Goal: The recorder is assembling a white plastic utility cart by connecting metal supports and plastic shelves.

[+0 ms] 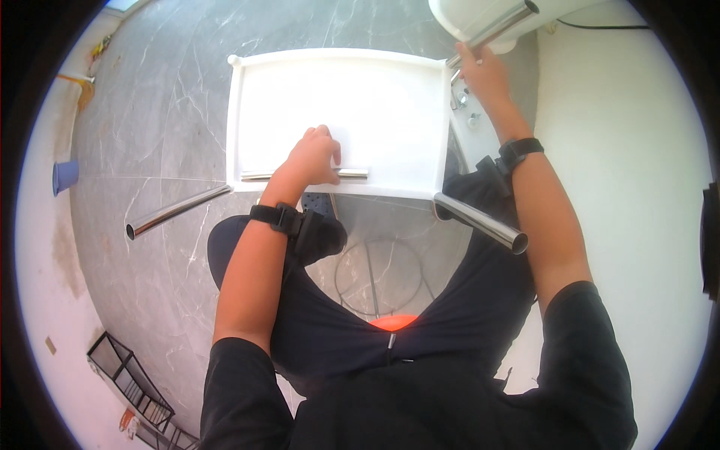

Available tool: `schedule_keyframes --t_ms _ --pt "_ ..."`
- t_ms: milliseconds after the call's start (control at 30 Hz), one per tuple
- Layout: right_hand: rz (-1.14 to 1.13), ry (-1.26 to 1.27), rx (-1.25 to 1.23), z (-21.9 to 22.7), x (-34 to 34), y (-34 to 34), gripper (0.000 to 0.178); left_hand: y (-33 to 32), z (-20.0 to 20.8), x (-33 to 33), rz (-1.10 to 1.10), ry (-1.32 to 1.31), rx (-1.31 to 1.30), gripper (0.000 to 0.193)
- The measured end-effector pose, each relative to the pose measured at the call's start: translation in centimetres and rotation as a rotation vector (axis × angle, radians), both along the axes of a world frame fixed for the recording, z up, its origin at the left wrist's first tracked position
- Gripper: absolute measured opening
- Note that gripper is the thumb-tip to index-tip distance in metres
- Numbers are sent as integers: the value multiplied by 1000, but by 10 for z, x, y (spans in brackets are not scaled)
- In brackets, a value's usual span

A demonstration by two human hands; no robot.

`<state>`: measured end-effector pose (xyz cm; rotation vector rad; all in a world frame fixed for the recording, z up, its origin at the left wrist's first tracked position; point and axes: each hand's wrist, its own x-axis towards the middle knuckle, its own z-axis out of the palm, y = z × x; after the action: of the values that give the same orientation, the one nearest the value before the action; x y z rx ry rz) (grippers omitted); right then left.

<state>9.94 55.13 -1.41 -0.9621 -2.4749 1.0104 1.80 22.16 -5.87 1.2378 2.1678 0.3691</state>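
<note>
A white rectangular tray-like panel [337, 97] with raised edges lies in front of my knees. At its far right corner my right hand [484, 75] is wrapped round a thick shiny metal tube [502, 26] that slants up and away. My left hand [309, 159] is over the panel's near side. Its thumb and curled fingers close about a thinner metal tube [354, 173] lying along the near edge; the hand covers part of that tube. Metal tube legs stick out from the near left corner [178, 213] and the near right corner [484, 223].
Small metal hardware pieces [472, 120] rest on a white surface beyond the panel's right edge. A white rounded object [457, 19] stands at the far right. A blue bin [65, 177] is by the left wall, a black metal rack [131, 379] at lower left. Grey marbled tiles cover the floor [150, 135].
</note>
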Motion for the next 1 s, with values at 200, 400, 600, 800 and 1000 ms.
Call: schedule_keyframes --t_ms 200,400,600,800,1000 --pt "21 100 15 -8 0 4 36 6 5 2 47 -19 -31 18" --pt "-3 96 -87 -7 -1 1 34 1 1 2 79 -16 38 15" --pt "-5 131 11 -23 -2 9 34 2 -5 7 55 52 78 8" --pt "-9 131 56 -33 -3 13 41 4 -4 8 2 180 48 12" --pt "-42 136 6 -33 -4 15 38 8 8 -2 176 66 39 16"
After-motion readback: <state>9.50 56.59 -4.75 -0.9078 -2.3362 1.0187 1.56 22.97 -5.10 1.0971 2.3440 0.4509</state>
